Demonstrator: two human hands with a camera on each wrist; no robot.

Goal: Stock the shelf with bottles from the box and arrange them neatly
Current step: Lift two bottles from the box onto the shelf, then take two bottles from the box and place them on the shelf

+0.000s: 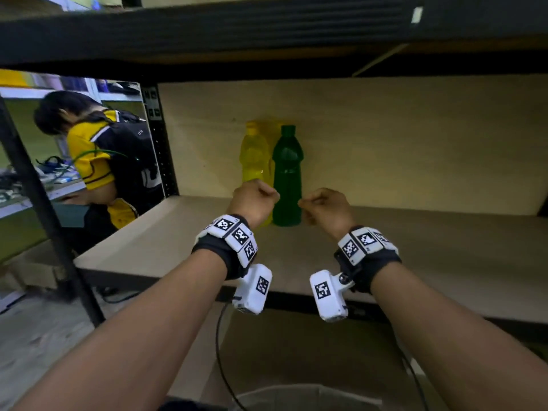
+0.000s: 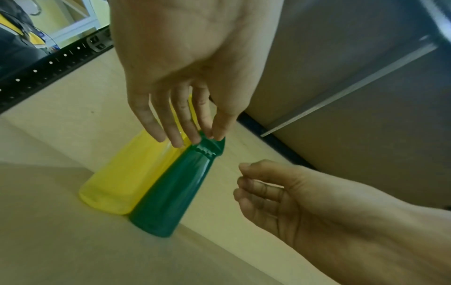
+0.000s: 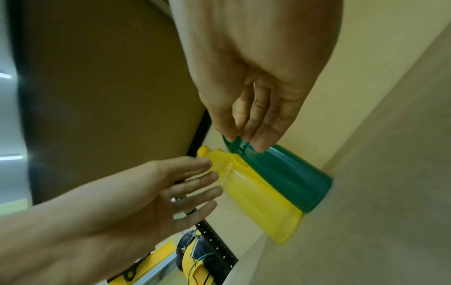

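Note:
A yellow bottle (image 1: 255, 155) and a green bottle (image 1: 287, 173) stand upright side by side, touching, against the back wall of the shelf (image 1: 415, 256). My left hand (image 1: 255, 200) hovers just in front of the yellow bottle, my right hand (image 1: 324, 207) just right of the green one. Neither holds anything. In the left wrist view my left hand (image 2: 190, 135) hangs with relaxed fingers before the green bottle (image 2: 171, 190) and the yellow bottle (image 2: 127, 177). The right wrist view shows my right hand (image 3: 246, 135) loose, near the neck of the green bottle (image 3: 288, 173).
The shelf board stretches far to the right of the bottles. An upper shelf (image 1: 267, 34) hangs low overhead. A black perforated post (image 1: 160, 143) stands at the left, with a person in a yellow shirt (image 1: 95, 155) behind it. Brown cardboard (image 1: 296, 351) lies below the shelf edge.

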